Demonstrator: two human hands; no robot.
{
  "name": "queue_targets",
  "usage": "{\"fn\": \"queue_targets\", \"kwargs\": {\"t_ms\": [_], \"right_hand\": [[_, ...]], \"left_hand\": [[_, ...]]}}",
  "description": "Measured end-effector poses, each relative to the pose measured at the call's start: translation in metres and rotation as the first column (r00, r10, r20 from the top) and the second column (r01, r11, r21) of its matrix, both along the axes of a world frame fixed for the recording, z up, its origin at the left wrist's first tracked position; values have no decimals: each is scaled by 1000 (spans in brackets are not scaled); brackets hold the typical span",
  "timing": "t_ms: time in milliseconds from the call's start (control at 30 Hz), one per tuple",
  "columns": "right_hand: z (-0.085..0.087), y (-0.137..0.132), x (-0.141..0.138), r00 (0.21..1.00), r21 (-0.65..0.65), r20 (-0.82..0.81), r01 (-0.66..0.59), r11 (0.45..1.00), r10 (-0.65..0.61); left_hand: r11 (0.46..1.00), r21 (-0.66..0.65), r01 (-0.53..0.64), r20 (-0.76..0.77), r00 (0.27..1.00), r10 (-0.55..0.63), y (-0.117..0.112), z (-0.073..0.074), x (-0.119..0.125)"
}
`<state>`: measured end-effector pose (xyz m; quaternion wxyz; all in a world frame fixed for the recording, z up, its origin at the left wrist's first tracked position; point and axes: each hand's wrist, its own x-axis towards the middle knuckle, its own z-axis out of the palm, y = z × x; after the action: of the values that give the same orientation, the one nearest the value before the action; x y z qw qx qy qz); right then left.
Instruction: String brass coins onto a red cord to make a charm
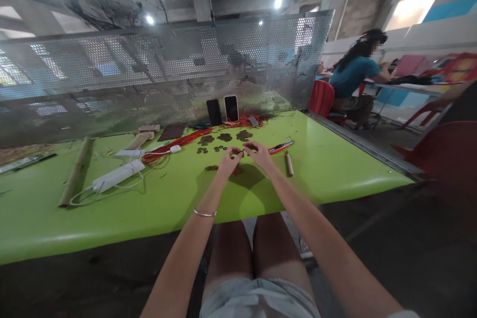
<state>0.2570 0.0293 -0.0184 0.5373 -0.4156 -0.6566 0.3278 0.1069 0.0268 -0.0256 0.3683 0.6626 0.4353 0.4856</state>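
Above the green table, my left hand (230,160) and my right hand (258,155) are close together, each pinching a short red cord (243,152) between thumb and fingers. The cord is mostly hidden by the fingertips. Below the hands lies a red knotted piece with dark round parts (212,168), partly covered by my left hand. Just beyond them are three piles of dark coins (224,137) and smaller groups of coins (202,150) with holes. To the right of my right hand are an orange utility knife (281,147) and a wooden-handled tool (289,164).
A bundle of red cords (186,140) stretches across the left, beside a white power strip (118,176) and a wooden stick (76,171). Two phones (231,108) lean near a perforated metal screen (167,69). A person (354,77) sits at another table on the right.
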Motion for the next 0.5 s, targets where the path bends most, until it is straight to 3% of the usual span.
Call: {"fn": "queue_targets", "kwargs": {"t_ms": [500], "right_hand": [[4, 1, 4, 969, -205, -243, -11, 979, -41]], "left_hand": [[1000, -17, 6, -28, 1000, -6, -3, 3, 0]]}}
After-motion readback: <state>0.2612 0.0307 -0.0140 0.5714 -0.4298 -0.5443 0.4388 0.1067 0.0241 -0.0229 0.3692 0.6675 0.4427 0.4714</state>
